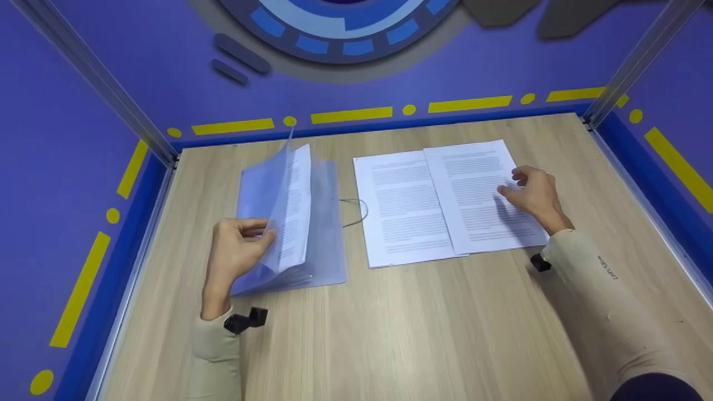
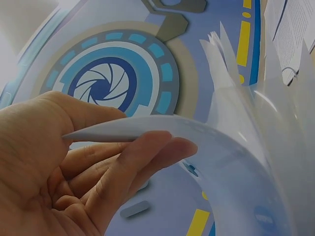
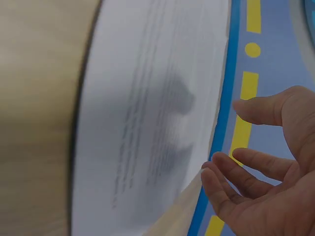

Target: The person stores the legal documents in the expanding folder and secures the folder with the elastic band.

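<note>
A translucent plastic folder (image 1: 328, 234) lies at the left of the table, its cover (image 1: 262, 184) lifted part way. My left hand (image 1: 237, 248) pinches the cover's left edge between thumb and fingers; the left wrist view shows the bent plastic sheet (image 2: 216, 132) in that grip. Printed pages (image 1: 295, 217) stand half raised inside the folder. To the right lie two printed papers, the left one (image 1: 409, 214) partly under the right one (image 1: 476, 195). My right hand (image 1: 536, 192) hovers over the right paper's right edge, thumb and fingers apart and holding nothing.
A thin cord loop (image 1: 365, 210) sticks out of the folder's right side, reaching the left paper. Blue-purple panels (image 1: 362, 89) with yellow marks wall the wooden table (image 1: 390, 328) at the back and both sides. Small black wrist mounts (image 1: 245, 321) sit on both sleeves.
</note>
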A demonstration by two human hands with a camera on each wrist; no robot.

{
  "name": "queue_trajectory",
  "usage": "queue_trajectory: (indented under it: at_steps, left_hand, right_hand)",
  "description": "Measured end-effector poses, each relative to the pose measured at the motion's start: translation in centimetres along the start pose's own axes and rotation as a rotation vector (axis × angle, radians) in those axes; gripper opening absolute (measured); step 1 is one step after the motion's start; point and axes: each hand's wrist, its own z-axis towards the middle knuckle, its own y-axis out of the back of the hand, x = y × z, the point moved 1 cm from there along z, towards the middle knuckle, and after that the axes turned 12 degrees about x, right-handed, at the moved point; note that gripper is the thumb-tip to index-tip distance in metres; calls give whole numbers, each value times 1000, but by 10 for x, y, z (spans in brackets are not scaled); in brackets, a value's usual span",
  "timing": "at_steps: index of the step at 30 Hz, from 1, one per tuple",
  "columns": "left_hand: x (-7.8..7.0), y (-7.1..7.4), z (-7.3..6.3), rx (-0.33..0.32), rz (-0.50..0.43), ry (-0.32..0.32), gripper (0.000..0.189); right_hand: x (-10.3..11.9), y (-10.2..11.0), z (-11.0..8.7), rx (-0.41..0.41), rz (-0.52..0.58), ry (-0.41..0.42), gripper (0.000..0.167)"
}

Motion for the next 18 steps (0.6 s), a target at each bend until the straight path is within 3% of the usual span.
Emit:
queue_trajectory:
  at_steps: [8,18]
  left_hand:
    - [0,1,0,6,-11,14,23]
    - [1,2,0,7,-18,15,23]
  right_hand:
    - [-20,7,-5,-15,-16,-27,59]
    - [-29,6,-4,35,-15,-82,65]
